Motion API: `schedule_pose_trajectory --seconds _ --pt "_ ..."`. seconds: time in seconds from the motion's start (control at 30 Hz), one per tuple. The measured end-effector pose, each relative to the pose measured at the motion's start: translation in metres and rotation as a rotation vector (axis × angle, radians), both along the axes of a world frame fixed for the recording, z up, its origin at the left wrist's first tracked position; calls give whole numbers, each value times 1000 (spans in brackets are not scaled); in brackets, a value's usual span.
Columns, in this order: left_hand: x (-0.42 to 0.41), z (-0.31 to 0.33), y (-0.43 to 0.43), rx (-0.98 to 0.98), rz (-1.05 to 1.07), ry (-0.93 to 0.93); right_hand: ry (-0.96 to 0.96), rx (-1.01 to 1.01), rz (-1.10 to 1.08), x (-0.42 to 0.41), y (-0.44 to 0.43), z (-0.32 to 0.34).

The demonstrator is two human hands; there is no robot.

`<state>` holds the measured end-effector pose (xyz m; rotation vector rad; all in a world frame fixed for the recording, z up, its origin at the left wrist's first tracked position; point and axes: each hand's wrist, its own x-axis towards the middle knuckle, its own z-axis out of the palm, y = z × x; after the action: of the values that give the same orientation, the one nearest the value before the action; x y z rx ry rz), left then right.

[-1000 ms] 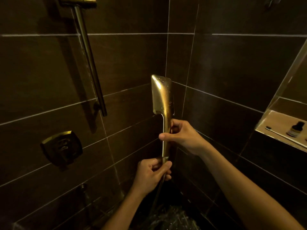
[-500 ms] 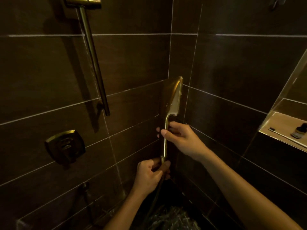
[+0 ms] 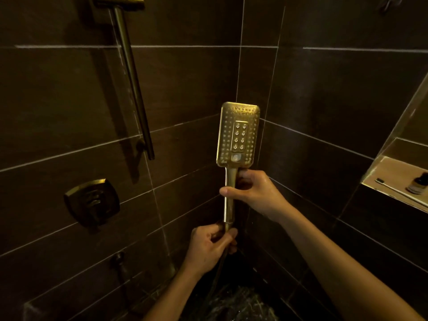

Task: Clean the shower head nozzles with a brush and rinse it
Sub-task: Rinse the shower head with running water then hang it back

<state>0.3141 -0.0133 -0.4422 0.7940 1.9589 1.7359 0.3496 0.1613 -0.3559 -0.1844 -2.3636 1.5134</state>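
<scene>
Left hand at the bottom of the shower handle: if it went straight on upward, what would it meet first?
Probably the right hand, gripping the same handle above the left hand; the shower head lies beyond.

Held shower head (image 3: 238, 135) upright before the wall corner, right hand (image 3: 257, 193) above left hand (image 3: 208, 249) on its handle; had slide rail (image 3: 133, 84) over valve plate (image 3: 92, 202) at left, brush (image 3: 393, 187) left of bottle (image 3: 418, 185) in niche (image 3: 389, 167) at right.
</scene>
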Motion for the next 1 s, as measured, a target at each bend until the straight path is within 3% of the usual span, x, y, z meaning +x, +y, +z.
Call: schedule_pose_trajectory --seconds 0.1,0.13,0.27,0.33,0.5,0.57,0.63,0.73,0.8,0.9,1.0 --pt "-1 4 -3 12 -15 -43 -68 -387 239 4 7 5" --pt "-1 4 -3 15 -10 -39 -65 -409 243 3 8 4" --pt "-1 2 2 -32 108 15 10 139 -143 -3 -10 -4" --pt "0 2 3 -51 102 -22 67 232 -171 -2 -16 -4" --pt "-2 5 -5 28 16 -109 -71 -324 219 1 -3 1" --pt "-3 6 -7 19 22 -82 -91 -364 229 0 -1 1" --pt "-3 5 -5 14 59 -40 -65 -254 70 -4 -5 1" --pt "0 3 -1 25 83 -6 -13 116 -266 -8 -15 0" --pt "1 4 -1 36 60 -21 16 137 -275 -8 -17 0" --pt "0 6 -3 50 41 -61 -34 -30 -58 -4 -5 -1" --pt "-1 6 -4 54 12 -87 -91 -444 280 3 5 0"
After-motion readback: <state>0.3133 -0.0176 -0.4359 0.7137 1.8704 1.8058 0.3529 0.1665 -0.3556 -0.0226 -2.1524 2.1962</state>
